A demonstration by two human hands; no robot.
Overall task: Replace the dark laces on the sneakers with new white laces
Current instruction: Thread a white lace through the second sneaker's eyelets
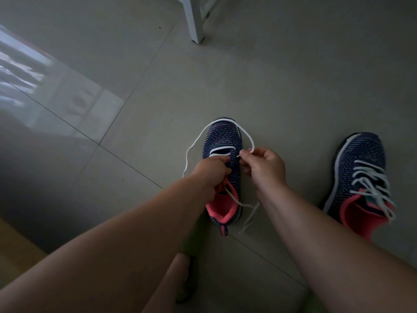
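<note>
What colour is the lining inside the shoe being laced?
Coral pink lining, clearest in the head view.

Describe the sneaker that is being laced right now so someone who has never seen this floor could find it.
On the grey tiled floor, two navy sneakers with pink linings sit below a white furniture leg. It is the sneaker between the hands; unlike the fully laced sneaker to its right, its white lace loops loosely around the toe.
</note>
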